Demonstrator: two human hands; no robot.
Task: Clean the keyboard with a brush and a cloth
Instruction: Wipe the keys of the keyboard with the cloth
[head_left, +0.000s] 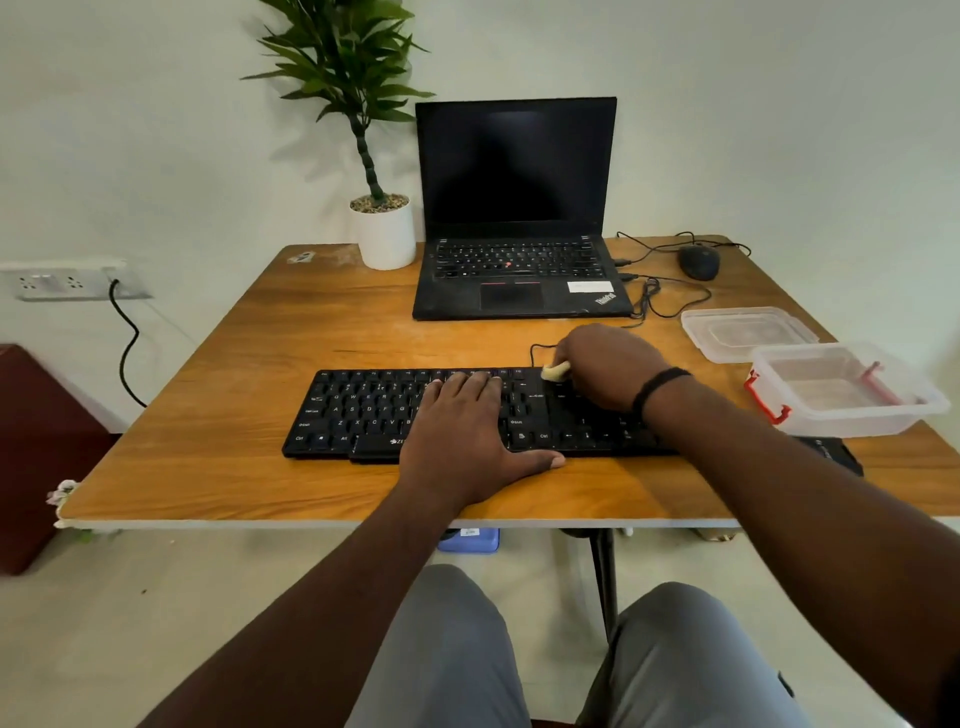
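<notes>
A black keyboard (363, 410) lies across the near half of the wooden table (291, 332). My left hand (467, 431) rests flat on its middle keys, fingers straight, thumb along the front edge. My right hand (608, 366) sits over the keyboard's upper right part and grips a small pale yellow cloth (555, 371), which pokes out at the fingertips against the top row. A brush with a reddish handle (883, 384) lies inside the clear plastic box (852, 415) at the right.
An open black laptop (519, 270) stands at the back, a potted plant (383, 228) to its left, a black mouse (699, 261) with cables to its right. The box's clear lid (743, 332) lies behind the box. A wall socket (67, 280) is at the left.
</notes>
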